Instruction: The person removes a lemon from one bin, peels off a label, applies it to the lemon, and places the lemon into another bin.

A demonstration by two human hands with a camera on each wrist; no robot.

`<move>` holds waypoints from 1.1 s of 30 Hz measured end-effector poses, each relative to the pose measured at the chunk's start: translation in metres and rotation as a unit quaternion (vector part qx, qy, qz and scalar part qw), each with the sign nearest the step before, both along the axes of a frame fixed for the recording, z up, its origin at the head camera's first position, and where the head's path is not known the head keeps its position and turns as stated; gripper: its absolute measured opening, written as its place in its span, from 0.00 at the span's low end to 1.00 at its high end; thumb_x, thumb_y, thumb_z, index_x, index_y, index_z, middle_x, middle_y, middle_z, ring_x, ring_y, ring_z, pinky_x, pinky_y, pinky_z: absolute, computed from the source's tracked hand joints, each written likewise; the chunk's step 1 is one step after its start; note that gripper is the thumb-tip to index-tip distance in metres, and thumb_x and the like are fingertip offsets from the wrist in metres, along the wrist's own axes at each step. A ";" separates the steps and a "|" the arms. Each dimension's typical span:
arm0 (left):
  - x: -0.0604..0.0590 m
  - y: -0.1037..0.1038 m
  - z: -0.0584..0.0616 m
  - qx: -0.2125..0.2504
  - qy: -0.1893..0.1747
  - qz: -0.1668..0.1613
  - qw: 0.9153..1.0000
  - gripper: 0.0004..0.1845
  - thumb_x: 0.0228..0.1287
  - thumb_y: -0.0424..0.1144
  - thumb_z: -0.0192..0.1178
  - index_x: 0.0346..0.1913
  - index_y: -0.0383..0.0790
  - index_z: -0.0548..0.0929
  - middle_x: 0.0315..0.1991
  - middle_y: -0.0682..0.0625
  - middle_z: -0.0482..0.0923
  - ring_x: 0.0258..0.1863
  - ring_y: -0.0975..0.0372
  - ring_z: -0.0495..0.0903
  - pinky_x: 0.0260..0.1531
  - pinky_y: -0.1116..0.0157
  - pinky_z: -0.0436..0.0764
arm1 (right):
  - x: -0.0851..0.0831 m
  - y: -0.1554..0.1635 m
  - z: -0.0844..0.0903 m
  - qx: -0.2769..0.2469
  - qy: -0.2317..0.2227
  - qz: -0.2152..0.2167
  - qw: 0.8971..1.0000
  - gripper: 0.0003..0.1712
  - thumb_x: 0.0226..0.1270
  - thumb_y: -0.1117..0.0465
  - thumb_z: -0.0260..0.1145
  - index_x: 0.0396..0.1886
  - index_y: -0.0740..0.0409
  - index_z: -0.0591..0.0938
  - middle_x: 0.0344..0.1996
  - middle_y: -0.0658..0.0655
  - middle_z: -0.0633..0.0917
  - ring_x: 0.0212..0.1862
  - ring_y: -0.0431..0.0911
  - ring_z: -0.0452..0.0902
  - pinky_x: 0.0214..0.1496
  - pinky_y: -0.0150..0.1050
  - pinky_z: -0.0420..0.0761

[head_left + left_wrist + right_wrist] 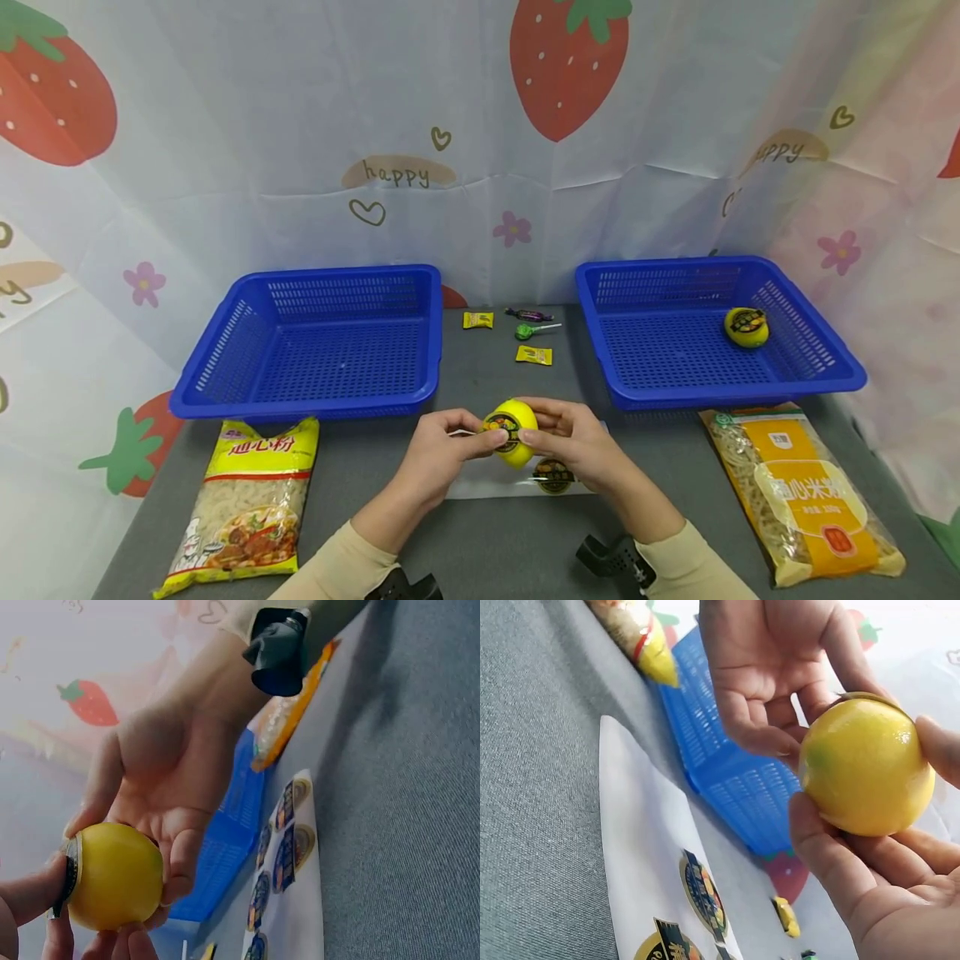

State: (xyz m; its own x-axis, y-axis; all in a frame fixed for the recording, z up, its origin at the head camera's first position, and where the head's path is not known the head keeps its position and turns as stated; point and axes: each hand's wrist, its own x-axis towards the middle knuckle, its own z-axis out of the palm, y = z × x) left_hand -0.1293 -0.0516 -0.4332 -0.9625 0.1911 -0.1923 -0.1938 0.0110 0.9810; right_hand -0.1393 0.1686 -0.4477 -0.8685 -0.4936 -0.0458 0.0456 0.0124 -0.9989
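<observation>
A yellow lemon (516,458) is held between both hands above the grey table. On its side is a dark round sticker (502,427), whose edge stands slightly off the skin in the right wrist view. My left hand (438,454) grips the lemon from the left, its thumb on the sticker. From the right, my right hand (581,442) holds the fruit, with the thumb in front and curled fingers behind and beneath. Under the hands lies a white sheet of stickers (487,483), partly hidden by them in the head view; several dark round stickers show on it in the left wrist view.
Blue baskets stand at the back left (300,408) and back right (720,393); another stickered lemon (747,333) sits in the right one. Wrapped candies (534,356) and a green lollipop (525,332) lie between them. Pasta bags flank the hands, left (247,508) and right (810,500).
</observation>
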 end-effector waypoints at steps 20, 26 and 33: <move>-0.003 -0.005 0.001 0.052 -0.044 -0.028 0.997 0.10 0.60 0.32 0.72 0.38 0.26 0.86 0.40 0.43 0.84 0.35 0.60 0.87 0.46 0.56 0.87 | -0.001 0.005 -0.005 -0.114 -0.049 0.046 0.991 0.35 0.76 0.63 0.59 0.74 0.75 0.60 0.59 0.59 0.82 0.54 0.46 0.84 0.54 0.41 0.85; -0.002 -0.006 0.000 0.061 -0.050 -0.029 0.996 0.07 0.60 0.30 0.71 0.37 0.28 0.86 0.38 0.45 0.84 0.36 0.60 0.87 0.43 0.61 0.88 | 0.000 0.006 -0.005 -0.133 -0.051 0.051 0.988 0.33 0.76 0.64 0.59 0.73 0.77 0.61 0.56 0.57 0.83 0.52 0.45 0.84 0.53 0.40 0.86; -0.002 -0.007 0.000 0.058 -0.054 -0.030 0.996 0.08 0.60 0.30 0.71 0.39 0.27 0.87 0.39 0.45 0.85 0.37 0.59 0.87 0.46 0.59 0.87 | -0.001 0.008 -0.008 -0.152 -0.051 0.060 0.985 0.32 0.77 0.64 0.57 0.73 0.78 0.61 0.55 0.56 0.84 0.51 0.45 0.85 0.52 0.40 0.86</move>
State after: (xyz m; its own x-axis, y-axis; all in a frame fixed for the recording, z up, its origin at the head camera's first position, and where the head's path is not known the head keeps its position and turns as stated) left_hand -0.1309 -0.0585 -0.4335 -0.9239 0.2737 -0.2673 -0.3004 -0.0864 0.9499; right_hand -0.1403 0.1761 -0.4557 -0.8018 -0.5965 0.0352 0.1629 -0.2749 -0.9476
